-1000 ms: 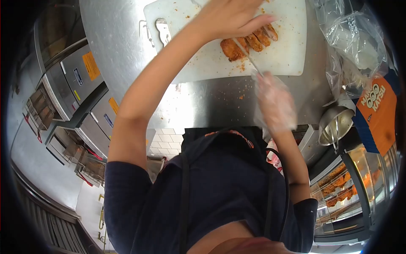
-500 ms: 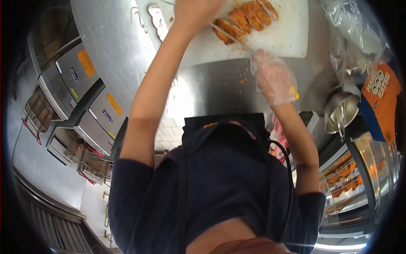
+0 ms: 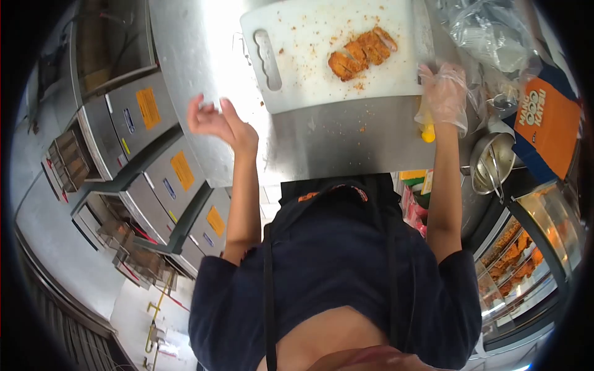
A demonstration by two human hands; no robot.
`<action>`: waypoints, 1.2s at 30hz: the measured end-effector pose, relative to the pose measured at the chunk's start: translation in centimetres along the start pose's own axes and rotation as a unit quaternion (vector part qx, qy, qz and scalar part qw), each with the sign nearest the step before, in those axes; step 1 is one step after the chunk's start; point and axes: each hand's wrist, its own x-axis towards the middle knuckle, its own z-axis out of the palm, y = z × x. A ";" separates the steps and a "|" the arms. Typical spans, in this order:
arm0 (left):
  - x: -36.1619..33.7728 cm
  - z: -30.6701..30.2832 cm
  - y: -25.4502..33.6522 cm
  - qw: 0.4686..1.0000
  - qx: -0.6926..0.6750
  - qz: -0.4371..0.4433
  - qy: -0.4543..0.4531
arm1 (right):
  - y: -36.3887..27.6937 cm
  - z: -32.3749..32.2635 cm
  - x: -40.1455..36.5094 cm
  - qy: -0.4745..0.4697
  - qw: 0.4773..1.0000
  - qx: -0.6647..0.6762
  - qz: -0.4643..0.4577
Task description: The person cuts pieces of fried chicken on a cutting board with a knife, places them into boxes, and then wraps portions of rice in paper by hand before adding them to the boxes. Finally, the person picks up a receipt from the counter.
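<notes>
A breaded fried cutlet [image 3: 362, 54], cut into several strips, lies together on the white cutting board [image 3: 309, 86] among loose crumbs. My right hand [image 3: 444, 96], in a clear plastic glove, is closed round a knife at the board's right edge. The yellow end of the knife's handle [image 3: 428, 133] shows below the glove; its blade appears to lie along the board's right side. Bare and raised over the steel counter left of the board, my left hand [image 3: 221, 123] has loosely bent fingers, the thumb apart, and nothing in it.
Clear plastic bags [image 3: 486, 37] lie at the upper right. Beside them are an orange and navy printed box [image 3: 547, 127] and a metal bowl [image 3: 492, 162] with a utensil in it. A display case [image 3: 510, 266] holds fried pieces. Fryer baskets [image 3: 68, 159] hang at left.
My left hand has left the cutlet and swung down and left, off the board. My right hand has drawn the knife away from the cutlet to the board's right edge.
</notes>
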 end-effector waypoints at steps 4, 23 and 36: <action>-2.6 -3.6 -0.5 1.000 0.001 0.001 -0.030 | -6.0 -0.9 0.8 0.017 0.978 0.125 -0.167; -6.7 -2.7 1.3 0.983 -0.073 0.005 -0.168 | -3.1 -1.7 -12.0 -0.027 0.631 0.760 0.153; -28.3 -0.9 14.6 0.917 -0.170 -0.012 -0.361 | 30.5 -14.3 -63.6 0.445 0.818 0.047 0.360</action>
